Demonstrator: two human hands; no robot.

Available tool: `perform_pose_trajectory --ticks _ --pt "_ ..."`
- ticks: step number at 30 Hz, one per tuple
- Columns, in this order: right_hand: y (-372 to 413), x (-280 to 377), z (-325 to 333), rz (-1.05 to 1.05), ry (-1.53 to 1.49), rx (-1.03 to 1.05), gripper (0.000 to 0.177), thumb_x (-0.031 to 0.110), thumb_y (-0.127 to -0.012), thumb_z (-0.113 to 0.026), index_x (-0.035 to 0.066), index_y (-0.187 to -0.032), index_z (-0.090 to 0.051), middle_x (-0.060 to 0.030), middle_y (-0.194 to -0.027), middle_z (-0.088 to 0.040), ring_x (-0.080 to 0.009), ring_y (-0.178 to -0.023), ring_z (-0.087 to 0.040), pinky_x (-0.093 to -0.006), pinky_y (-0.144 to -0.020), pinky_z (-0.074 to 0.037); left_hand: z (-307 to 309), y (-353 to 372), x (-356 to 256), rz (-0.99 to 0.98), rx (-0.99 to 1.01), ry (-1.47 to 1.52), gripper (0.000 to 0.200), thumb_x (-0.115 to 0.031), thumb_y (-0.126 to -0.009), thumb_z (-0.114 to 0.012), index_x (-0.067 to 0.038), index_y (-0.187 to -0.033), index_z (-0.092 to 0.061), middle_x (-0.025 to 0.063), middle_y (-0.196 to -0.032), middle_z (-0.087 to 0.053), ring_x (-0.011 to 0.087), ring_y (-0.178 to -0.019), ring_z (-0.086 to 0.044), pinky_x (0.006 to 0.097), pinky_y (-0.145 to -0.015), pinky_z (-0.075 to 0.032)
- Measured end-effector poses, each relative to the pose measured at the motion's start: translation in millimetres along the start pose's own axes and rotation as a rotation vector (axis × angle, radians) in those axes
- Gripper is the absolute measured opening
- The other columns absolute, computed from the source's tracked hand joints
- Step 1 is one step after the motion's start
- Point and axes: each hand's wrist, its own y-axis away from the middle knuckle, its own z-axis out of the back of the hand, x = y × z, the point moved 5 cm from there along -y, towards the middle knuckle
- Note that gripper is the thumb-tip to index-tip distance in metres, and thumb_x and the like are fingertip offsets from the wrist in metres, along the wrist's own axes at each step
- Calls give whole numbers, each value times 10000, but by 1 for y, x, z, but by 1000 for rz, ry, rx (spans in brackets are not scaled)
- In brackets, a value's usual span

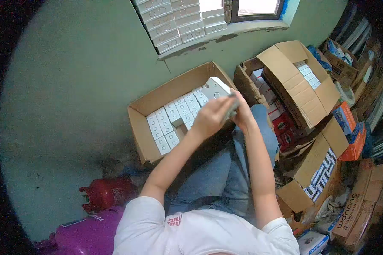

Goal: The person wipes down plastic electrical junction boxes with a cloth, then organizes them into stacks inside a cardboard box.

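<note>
In the head view, my right hand (243, 112) is closed around the lower edge of a white plastic box (215, 88) with round marks on its side. The box is tilted above an open cardboard carton (139, 129). My left hand (210, 117) is close beside it, smeared by motion, with its fingers curled. A blurred grey-green thing (231, 109) shows between the two hands; I cannot make out what it is. Inside the carton sit rows of small white boxes (169, 111) with circles on them, and one gap shows among them.
More white boxes (174, 23) are stacked at the window. Opened cartons (293, 89) stand to the right, and another carton (304, 180) holds blue-and-white packs. A red gas cylinder (110, 193) and a purple cylinder (87, 231) are at the lower left.
</note>
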Motion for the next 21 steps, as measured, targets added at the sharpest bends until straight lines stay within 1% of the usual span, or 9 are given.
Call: perform_pose_trajectory --ticks 2,3,4,6,12,15,16,18,21 --pt "1 -4 5 0 -37 -22 514 509 -940 -429 76 -1177 -575 -98 -1118 -617 -220 -1018 -599 -402 -876 -487 -1 3 -8 -123 62 -4 454 -27 -749 -616 -33 -1202 -579 134 -1125 -598 305 -972 -590 411 -855 -483" --pt "12 5 -6 -6 14 2 530 502 -956 -408 73 -1232 -548 -108 -1162 -604 -228 -1087 -577 -415 -914 -473 4 0 0 -63 26 -53 426 -21 -789 -558 -48 -1213 -574 124 -1131 -601 297 -969 -594 407 -845 -483" --pt "16 7 -10 3 -10 12 524 493 -961 -403 74 -1244 -540 -105 -1166 -602 -228 -1085 -579 -411 -914 -475 11 -9 9 25 -48 -101 477 32 -707 -612 -19 -1181 -594 162 -1109 -614 323 -946 -606 428 -841 -484" --pt "17 14 -17 35 -57 39 514 474 -970 -394 77 -1268 -524 -97 -1174 -599 -226 -1083 -582 -403 -913 -479 16 -12 30 290 -95 -201 451 -26 -756 -586 -53 -1206 -576 130 -1129 -608 311 -958 -597 407 -842 -488" --pt "2 7 4 24 8 26 533 503 -950 -403 89 -1261 -530 -80 -1113 -624 -205 -982 -610 -381 -825 -498 1 1 -15 -53 73 18 399 -24 -759 -583 -44 -1157 -597 118 -1045 -617 303 -949 -608 404 -822 -496" --pt "5 5 -3 37 24 51 523 510 -947 -407 94 -1232 -545 -76 -1067 -632 -191 -923 -615 -363 -773 -502 10 -6 12 123 -31 -125 508 43 -717 -603 -64 -1214 -584 127 -1098 -604 317 -985 -603 408 -826 -505" --pt "8 4 -4 44 31 28 525 511 -947 -406 93 -1233 -544 -80 -1069 -631 -195 -921 -616 -368 -776 -501 18 -12 28 353 -112 -147 520 43 -707 -609 -71 -1213 -586 117 -1098 -595 318 -991 -597 417 -824 -506" --pt "9 7 -7 71 52 -10 529 512 -948 -403 91 -1235 -542 -89 -1074 -628 -204 -919 -619 -376 -782 -500 13 -9 20 335 -83 -135 515 46 -702 -599 -73 -1203 -594 124 -1099 -606 322 -998 -605 416 -825 -513" --pt "10 14 -5 64 -3 -13 547 521 -949 -391 79 -1230 -551 -94 -1061 -630 -210 -923 -619 -370 -779 -501 -3 7 -10 44 32 -1 429 11 -743 -588 -75 -1162 -617 130 -1107 -629 309 -966 -640 397 -788 -538"
